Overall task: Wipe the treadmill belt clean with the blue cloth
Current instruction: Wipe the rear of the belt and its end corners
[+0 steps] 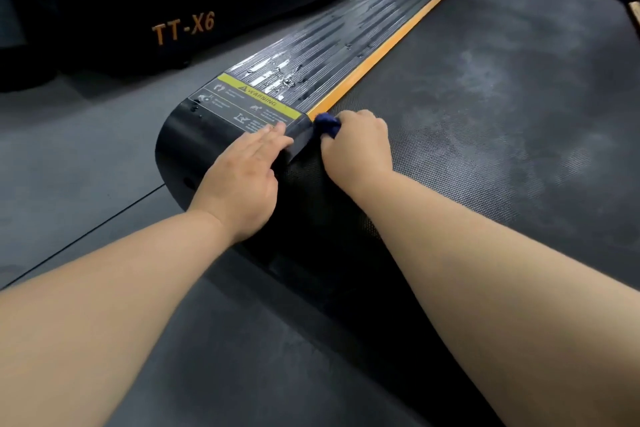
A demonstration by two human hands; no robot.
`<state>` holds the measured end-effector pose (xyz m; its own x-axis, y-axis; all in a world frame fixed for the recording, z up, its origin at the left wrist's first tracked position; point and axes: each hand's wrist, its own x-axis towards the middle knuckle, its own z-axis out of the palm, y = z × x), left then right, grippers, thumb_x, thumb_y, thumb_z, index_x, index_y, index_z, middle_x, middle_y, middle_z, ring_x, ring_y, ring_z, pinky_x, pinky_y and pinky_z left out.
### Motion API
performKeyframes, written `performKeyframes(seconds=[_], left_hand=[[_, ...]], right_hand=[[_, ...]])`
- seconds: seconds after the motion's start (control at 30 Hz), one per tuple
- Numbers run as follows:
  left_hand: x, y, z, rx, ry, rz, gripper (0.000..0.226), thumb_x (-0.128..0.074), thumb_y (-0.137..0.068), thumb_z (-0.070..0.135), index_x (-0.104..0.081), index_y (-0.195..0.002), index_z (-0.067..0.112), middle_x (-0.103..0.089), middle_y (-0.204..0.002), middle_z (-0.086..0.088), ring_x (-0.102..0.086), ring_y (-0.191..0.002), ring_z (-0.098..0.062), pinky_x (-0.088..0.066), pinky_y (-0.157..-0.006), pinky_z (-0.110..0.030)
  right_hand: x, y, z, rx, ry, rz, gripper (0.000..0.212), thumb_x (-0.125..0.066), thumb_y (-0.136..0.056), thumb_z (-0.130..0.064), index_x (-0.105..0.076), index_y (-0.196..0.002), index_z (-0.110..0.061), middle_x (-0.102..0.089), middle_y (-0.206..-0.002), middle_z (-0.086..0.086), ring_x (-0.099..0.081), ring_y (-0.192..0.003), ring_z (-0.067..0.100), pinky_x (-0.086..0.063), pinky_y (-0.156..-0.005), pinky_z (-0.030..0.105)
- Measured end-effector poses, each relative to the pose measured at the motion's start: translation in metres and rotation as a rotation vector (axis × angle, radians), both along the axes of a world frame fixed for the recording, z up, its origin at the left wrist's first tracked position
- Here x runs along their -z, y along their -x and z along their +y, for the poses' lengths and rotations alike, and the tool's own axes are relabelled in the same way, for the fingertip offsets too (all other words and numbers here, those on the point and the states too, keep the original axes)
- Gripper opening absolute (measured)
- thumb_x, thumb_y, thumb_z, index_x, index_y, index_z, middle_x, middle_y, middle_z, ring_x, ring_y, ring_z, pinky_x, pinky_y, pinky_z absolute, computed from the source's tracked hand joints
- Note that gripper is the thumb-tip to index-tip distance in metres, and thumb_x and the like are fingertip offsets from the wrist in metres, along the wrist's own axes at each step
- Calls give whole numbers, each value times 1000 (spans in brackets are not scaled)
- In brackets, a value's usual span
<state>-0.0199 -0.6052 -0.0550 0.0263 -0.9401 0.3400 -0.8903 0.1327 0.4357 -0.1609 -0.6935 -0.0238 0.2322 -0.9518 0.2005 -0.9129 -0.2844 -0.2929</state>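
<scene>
The blue cloth is gripped in the curled fingers of the right hand and pressed to the treadmill belt at its left edge, where the orange strip ends. The left hand is laid flat, fingers straight, on the side rail

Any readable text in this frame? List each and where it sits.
"TT-X6": orange letters on the black side of the neighbouring treadmill.
"WARNING": yellow band of the label on the side rail.
Fine print beside the label's pictograms: too blurred to read.
</scene>
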Motion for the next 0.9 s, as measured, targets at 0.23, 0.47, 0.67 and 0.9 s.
performKeyframes(seconds=[0.23, 0.47, 0.67, 0.9], left_hand=[[5, -7, -2, 33, 12, 24, 56, -37, -75, 1, -54, -128, 6, -46, -144, -10, -42, -132, -29, -17, -112, -20], [0, -2, 0, 24, 13, -11, 51, -42, -84, -3, -50, -133, 9, -38, -150, -5, -33, -138, -23, -18, -115, -28], [-3, -4, 0, 43, -26, -50, 57, -41, -89, -1, -36, -144, 15, -22, -157, 4, -15, -144, -13, -1, -113, -17], [0, -6, 2, 40, -10, -64, 55, -36, -79, 6, -51, -132, 7, -41, -147, -8, -35, -137, -25, -14, -114, -22]], right_hand=[[2, 10, 51, -385, 28, -30, 15, -58, -83, -24, -66, -92, -15, -59, -100, 5, -48, -96, 28, -36, -86, 33], [-3, 26, -39, 188, -5, -75, 37, -47, -95, -30, -49, -127, -11, -40, -132, 13, -37, -116, 34, -35, -97, 42], [-5, -13, -57, 122, -93, 25, 34, -42, -89, -30, -51, -114, -7, -47, -117, 10, -40, -111, 32, -37, -92, 41], [-13, 23, -7, -370, -161, -8, 41, -52, -86, -15, -62, -125, -23, -50, -137, -5, -41, -121, 25, -35, -103, 31]])
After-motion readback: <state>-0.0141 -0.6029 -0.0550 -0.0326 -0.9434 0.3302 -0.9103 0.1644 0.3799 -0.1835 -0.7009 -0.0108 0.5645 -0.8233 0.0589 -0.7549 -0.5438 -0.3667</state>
